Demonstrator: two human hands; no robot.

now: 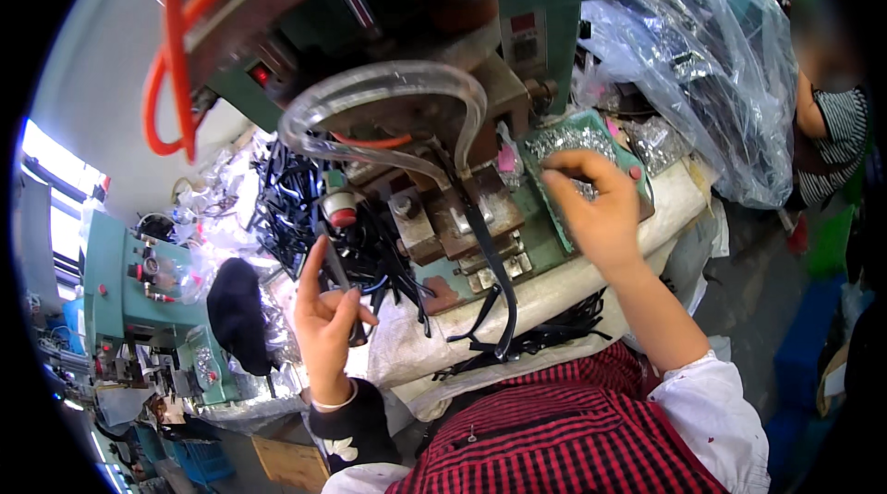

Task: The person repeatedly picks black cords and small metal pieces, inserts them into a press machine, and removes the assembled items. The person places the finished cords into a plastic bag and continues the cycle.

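A long black strip point(492, 258), curved at its near end like a spectacle temple, sits with its far end in the metal fixture point(494, 217) of a press. My right hand point(599, 207) is over a green tray point(552, 217) of small shiny metal pieces, thumb and forefinger curled together; whatever they pinch is too small to make out. My left hand point(325, 328) is left of the fixture, forefinger stretched out toward a red push button point(343, 217). A slim grey pointed metal tool point(334, 258) runs through that hand between thumb and fingers.
Many black strips point(286, 194) are heaped left of the press, and more point(564, 328) lie by my lap. A clear bent hose point(388, 78) arches over the fixture. A plastic-covered bundle point(702, 69) stands at right, near another person's striped sleeve point(843, 115).
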